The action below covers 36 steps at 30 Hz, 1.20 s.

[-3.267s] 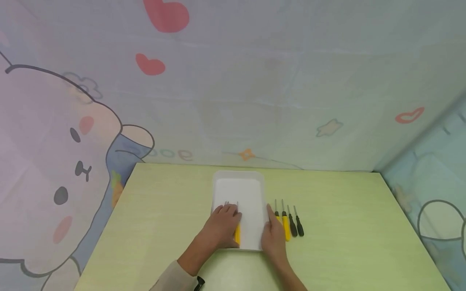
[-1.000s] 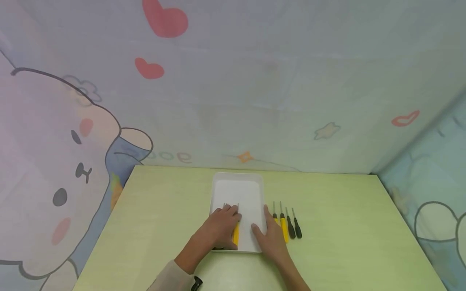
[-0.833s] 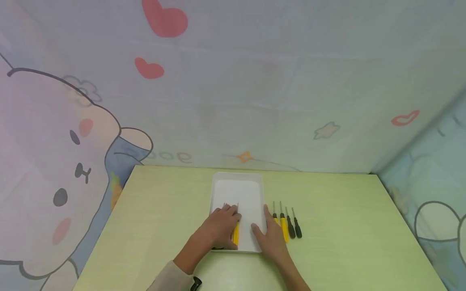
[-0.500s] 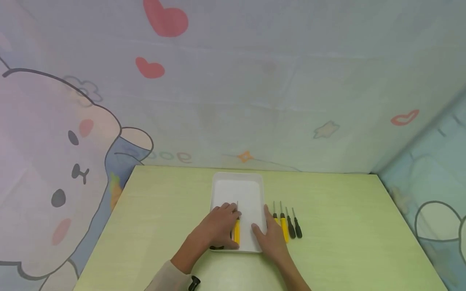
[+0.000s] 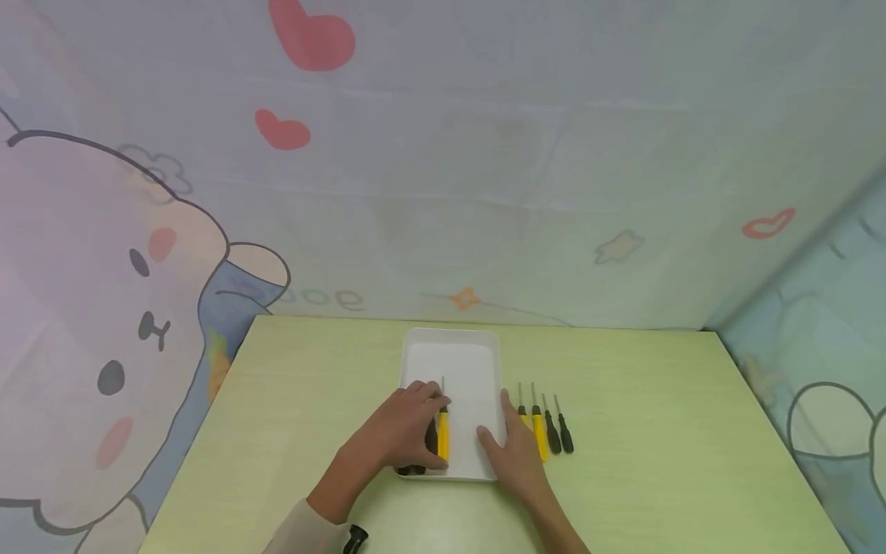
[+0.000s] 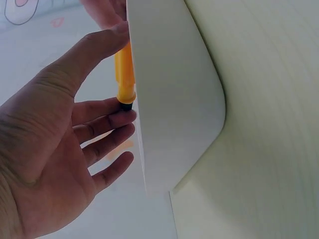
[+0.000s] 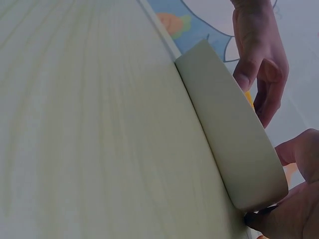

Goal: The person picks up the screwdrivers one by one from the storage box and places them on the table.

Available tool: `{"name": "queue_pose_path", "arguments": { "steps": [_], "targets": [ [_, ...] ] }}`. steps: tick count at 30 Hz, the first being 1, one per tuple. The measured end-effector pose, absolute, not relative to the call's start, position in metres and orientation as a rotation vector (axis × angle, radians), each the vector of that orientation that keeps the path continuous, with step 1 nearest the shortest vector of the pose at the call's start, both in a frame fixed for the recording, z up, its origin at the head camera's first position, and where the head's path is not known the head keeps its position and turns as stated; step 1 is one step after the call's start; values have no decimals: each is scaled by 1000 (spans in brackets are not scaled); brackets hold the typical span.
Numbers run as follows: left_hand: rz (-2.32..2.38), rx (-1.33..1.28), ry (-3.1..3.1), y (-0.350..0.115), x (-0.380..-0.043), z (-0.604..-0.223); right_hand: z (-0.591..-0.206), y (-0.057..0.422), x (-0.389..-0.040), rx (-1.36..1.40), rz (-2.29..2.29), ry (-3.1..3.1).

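In the head view, a white tray (image 5: pixel 472 362) lies on the table with screwdrivers in its left half. My left hand (image 5: pixel 398 427) spans a yellow-handled screwdriver (image 5: pixel 443 438), thumb at the handle's butt and fingertips by its black collar. The left wrist view has the same yellow handle (image 6: pixel 124 74) just over the tray's wall. Black-handled screwdrivers (image 5: pixel 411 469) lie under that hand, mostly hidden by it. My right hand (image 5: pixel 521 458) holds the tray's right wall, thumb inside and fingers along the outside.
Right of the tray, two yellow-handled screwdrivers (image 5: pixel 540 438) and two black-handled screwdrivers (image 5: pixel 566 435) lie in a row on the pale green table (image 5: pixel 657 431). A printed cloth (image 5: pixel 443 192) hangs behind the table's far edge.
The left hand has shifted left with the yellow-handled screwdriver, and more of the black handles shows. Earlier, the right thumb moved over the tray's wall to the inside; since then that hand stays put.
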State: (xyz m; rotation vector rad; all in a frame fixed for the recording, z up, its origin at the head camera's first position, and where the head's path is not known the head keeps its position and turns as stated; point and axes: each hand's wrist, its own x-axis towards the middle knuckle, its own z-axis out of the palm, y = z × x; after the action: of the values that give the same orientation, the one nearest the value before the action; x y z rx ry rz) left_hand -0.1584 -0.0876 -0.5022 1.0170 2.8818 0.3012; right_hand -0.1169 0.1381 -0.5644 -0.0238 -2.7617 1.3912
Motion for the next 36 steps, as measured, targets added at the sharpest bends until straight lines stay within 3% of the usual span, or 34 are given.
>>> {"name": "queue_pose_path", "arguments": {
  "steps": [36],
  "targets": [
    [413, 943, 2932, -121, -147, -471, -563, 138, -116, 8, 1381, -2762]
  ]
}}
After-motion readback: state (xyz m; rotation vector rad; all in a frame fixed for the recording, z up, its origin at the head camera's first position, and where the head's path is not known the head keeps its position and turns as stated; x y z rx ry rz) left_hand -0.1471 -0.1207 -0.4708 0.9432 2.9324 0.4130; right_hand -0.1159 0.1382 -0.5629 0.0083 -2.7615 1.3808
